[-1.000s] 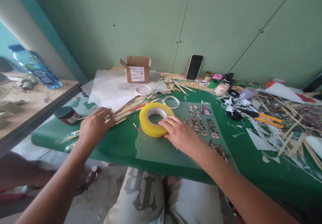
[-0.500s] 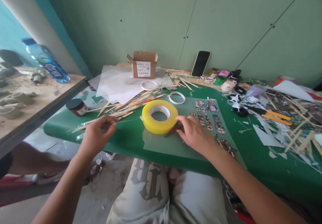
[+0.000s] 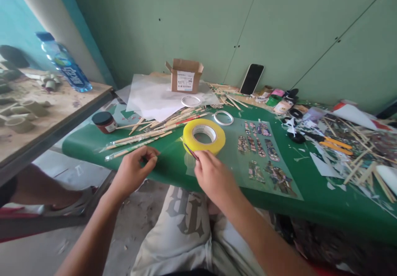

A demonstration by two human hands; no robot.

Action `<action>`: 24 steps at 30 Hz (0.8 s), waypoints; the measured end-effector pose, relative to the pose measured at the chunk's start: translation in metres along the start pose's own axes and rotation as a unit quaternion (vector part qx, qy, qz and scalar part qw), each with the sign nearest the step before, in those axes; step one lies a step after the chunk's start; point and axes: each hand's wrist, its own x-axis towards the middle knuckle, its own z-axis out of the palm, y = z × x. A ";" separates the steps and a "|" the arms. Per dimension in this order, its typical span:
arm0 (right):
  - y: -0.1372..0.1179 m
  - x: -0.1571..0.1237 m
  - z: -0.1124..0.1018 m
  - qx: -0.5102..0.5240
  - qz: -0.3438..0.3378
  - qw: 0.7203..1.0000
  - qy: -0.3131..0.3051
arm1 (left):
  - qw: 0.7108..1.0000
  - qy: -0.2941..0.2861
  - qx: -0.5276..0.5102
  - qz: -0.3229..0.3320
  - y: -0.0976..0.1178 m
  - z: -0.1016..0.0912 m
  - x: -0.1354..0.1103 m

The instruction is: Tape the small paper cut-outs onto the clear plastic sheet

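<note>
A yellow tape roll (image 3: 204, 136) lies flat on the green table (image 3: 310, 193). My left hand (image 3: 133, 170) is pinched shut at the table's front edge on the end of a clear tape strip that runs toward the roll. My right hand (image 3: 212, 174) is closed just in front of the roll, holding a thin dark-red blade-like tool (image 3: 190, 151) whose tip points up-left at the tape. A clear sheet (image 3: 266, 164) with several patterned stickers lies right of the roll.
Wooden sticks (image 3: 149, 133), a dark-lidded jar (image 3: 104, 122), white paper, a cardboard box (image 3: 185, 75), two white rings, a leaning phone (image 3: 252, 79), orange-handled pliers (image 3: 333, 143) and scraps crowd the table. A water bottle (image 3: 65, 63) stands on the left bench. Another person's leg shows below it.
My left hand left the sticks and drew a tape strip toward the front edge. My right hand came off the roll, picked up the thin tool and moved in front of the roll.
</note>
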 end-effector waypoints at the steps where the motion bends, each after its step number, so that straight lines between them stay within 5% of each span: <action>1: -0.010 0.007 0.006 -0.008 0.027 0.999 -0.030 | 1.000 -0.002 -0.007 -0.001 0.000 0.001 0.000; 10: -0.030 0.023 0.020 -0.045 0.134 0.987 -0.074 | 0.999 -0.001 -0.048 -0.007 -0.004 0.000 0.001; 18: 0.006 0.020 0.006 -0.032 0.057 0.994 -0.087 | 0.997 0.005 -0.072 -0.007 -0.013 -0.004 0.003; 24: 0.004 0.046 0.001 -0.081 0.100 0.984 -0.121 | 0.996 -0.001 -0.091 0.021 -0.010 -0.002 -0.002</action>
